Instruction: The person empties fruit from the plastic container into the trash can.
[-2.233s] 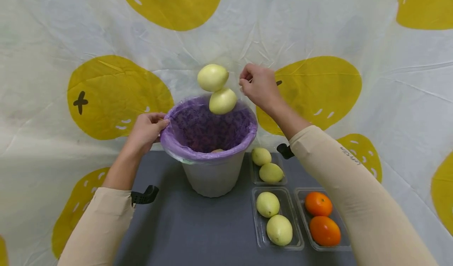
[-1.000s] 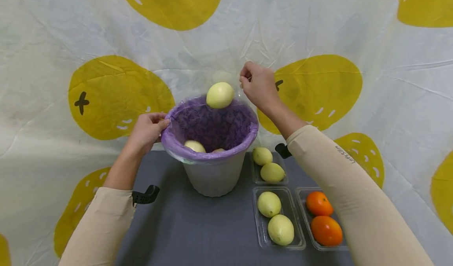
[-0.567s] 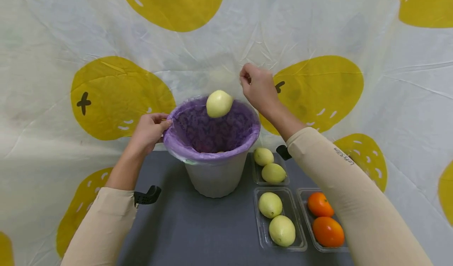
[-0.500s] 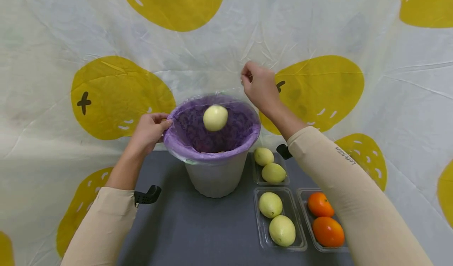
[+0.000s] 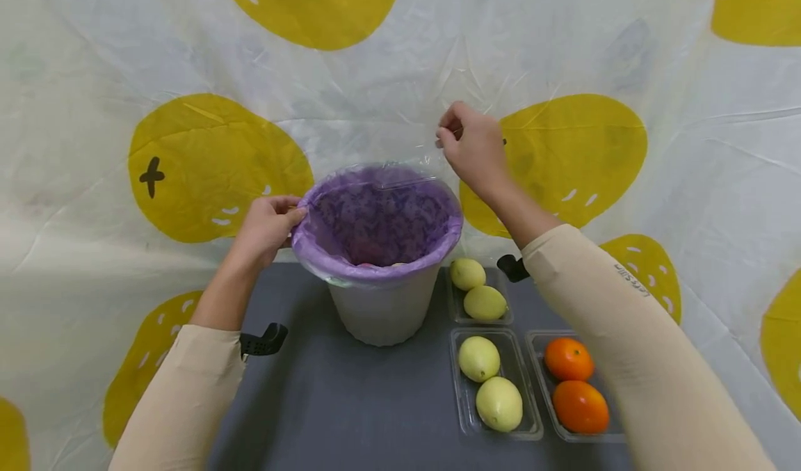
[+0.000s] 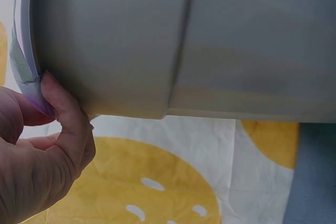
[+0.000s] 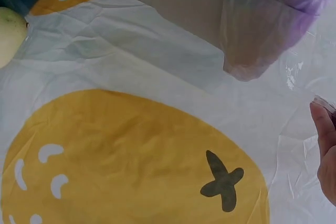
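**Tilted box [image 5: 424, 158] over bin [image 5: 382, 311]: pale fruit out of sight**

Right hand [image 5: 478, 147]: fingers curled, clamped on the edge of the tilted box. The box is transparent, so its outline is only partly legible; it extends from the fingers across the far side of the bin's mouth.

Left hand [image 5: 263, 231]: thumb and fingers clamped on the bin's rim, pinching the purple liner [image 5: 452, 238] folded over it.

Change: half a second ago, a pale fruit was visible over the mouth. It no longer shows there, and no fruit is visible in the tilted box. Judgement: the fruit has dropped into the bin and the box is spent. Reddish and pale fruit tops [image 5: 368, 265] show just above the near rim; the rest of the contents are hidden.

The bin stands upright towards the far edge of the bench [image 5: 338, 408]. To its right, the far box [image 5: 498, 283] holds two pale fruits [image 5: 484, 303] near that edge. Closer to the bench's near edge, the near box [image 5: 518, 370] holds two more [image 5: 498, 403]. Just beside it on the right, the end box [image 5: 582, 437] holds two orange fruits [image 5: 580, 406], partly behind the right sleeve [image 5: 632, 332].
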### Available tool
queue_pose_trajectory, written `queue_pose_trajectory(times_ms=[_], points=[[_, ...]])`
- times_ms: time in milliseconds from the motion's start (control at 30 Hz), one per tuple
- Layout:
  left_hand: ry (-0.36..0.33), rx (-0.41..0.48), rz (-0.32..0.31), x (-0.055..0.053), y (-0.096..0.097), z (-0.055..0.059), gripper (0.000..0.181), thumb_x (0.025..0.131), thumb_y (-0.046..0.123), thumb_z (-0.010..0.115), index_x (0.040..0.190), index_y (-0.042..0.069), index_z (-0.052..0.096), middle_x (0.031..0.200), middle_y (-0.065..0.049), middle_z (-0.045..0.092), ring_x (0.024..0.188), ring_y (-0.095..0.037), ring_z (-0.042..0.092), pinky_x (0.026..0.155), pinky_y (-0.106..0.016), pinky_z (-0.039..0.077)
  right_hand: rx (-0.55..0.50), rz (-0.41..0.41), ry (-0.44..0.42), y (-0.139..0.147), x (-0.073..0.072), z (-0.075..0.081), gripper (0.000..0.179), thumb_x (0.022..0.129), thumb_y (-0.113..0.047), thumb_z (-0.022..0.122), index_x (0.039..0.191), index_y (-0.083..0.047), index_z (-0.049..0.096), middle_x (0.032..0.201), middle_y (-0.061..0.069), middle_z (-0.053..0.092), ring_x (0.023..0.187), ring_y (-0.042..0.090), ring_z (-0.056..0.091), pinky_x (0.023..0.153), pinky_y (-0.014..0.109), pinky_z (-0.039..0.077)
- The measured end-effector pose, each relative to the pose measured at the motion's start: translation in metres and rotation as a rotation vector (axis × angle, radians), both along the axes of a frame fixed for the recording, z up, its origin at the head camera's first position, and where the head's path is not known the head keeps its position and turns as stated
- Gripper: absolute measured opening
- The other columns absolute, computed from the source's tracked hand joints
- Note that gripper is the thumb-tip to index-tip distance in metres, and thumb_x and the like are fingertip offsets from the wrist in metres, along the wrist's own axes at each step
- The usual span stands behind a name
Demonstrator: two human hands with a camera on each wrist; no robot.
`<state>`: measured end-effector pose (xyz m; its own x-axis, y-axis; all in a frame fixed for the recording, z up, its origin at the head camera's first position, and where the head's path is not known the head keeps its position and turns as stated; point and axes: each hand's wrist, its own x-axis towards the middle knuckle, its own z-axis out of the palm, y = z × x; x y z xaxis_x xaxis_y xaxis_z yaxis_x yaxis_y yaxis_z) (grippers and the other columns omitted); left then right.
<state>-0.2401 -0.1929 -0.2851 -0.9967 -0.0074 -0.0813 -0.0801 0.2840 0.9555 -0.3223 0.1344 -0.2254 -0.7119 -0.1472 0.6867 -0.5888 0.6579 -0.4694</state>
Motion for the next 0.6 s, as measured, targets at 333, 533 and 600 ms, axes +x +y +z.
queue_pose_trajectory(times_ms=[333, 533, 600], points=[[0.000, -0.020, 0.000, 0.000, -0.001, 0.001, 0.047, 0.110, 0.019, 0.052, 0.151, -0.003, 0.047, 0.121, -0.014, 0.055, 0.077, -0.004, 0.068, 0.071, -0.023, 0.062, -0.269, 0.054, -0.101, 0.026, 0.012, 0.003, 0.009, 0.099, -0.011, 0.067, 0.098, -0.002, 0.066, 0.092, 0.016, 0.073, 0.077, 0.021, 0.074, 0.061, 0.016, 0.058], [-0.007, -0.017, 0.012, -0.001, 0.000, 0.000, 0.048, 0.109, 0.020, 0.052, 0.151, -0.003, 0.047, 0.120, -0.014, 0.055, 0.076, -0.004, 0.068, 0.070, -0.022, 0.062, -0.375, 0.071, -0.106, 0.056, 0.017, 0.000, 0.012, 0.097, -0.013, 0.070, 0.097, -0.002, 0.066, 0.087, 0.005, 0.071, 0.075, 0.017, 0.072, 0.065, 0.017, 0.060], [-0.008, -0.017, 0.014, -0.002, 0.000, 0.001, 0.048, 0.109, 0.020, 0.052, 0.152, -0.002, 0.047, 0.120, -0.013, 0.055, 0.075, -0.004, 0.067, 0.069, -0.021, 0.061, -0.423, 0.081, -0.127, 0.067, 0.019, -0.001, 0.010, 0.097, -0.012, 0.070, 0.096, -0.004, 0.065, 0.086, 0.000, 0.070, 0.076, 0.016, 0.072, 0.066, 0.018, 0.060]])
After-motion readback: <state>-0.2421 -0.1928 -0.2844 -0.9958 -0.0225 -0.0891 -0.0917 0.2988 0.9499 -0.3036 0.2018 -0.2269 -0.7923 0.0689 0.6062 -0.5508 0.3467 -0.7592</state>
